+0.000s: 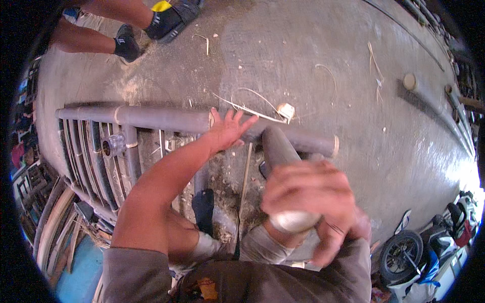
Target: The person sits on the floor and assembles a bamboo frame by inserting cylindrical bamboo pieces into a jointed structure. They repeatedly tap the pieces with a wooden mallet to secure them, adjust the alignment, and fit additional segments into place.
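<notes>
A long, thick grey-brown pole point(166, 118), which looks like bamboo, lies crosswise on the floor as one side of a frame. On it, near a pale joint, my left hand point(230, 130) rests with its fingers spread. My right hand point(308, 192), blurred by motion, is closed round the near part of a second thick pole point(278, 146). This pole rises toward me, and its pale end shows under the hand. Its far end meets the long pole right of my left hand; whether it is fixed there I cannot tell.
Thin slats point(83, 156) fill the frame's left part, with a clear plastic cylinder point(113, 145) on it. A pale chunk point(286, 111) and fibre strips lie beyond the pole. Another person's feet point(172, 20) stand at upper left. More poles point(437, 108) lie right; a wheel point(401, 256) is lower right.
</notes>
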A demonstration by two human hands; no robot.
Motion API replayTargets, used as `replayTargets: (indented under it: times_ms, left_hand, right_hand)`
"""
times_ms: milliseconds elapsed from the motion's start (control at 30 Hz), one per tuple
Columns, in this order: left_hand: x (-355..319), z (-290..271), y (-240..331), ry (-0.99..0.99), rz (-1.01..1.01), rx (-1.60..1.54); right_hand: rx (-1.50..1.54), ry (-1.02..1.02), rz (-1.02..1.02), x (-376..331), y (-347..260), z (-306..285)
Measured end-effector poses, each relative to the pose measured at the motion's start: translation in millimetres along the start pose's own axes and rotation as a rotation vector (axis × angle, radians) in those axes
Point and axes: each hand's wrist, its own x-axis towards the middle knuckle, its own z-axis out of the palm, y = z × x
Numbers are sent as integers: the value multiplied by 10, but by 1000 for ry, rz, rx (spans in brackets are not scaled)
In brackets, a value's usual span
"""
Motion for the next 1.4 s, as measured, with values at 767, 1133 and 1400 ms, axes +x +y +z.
replayTargets:
  times_ms: [767, 1133, 1400]
  left_hand:
    - [60, -36, -35, -69, -49, 53]
    - [137, 12, -131, -3, 74, -37]
    - [-1057, 266, 222, 491, 644, -813]
  right_hand:
    - [-75, 181, 20, -265, -170, 371]
    - [-16, 816, -111, -1596, -1276, 359]
    - [468, 811, -37, -1206, -239, 1170]
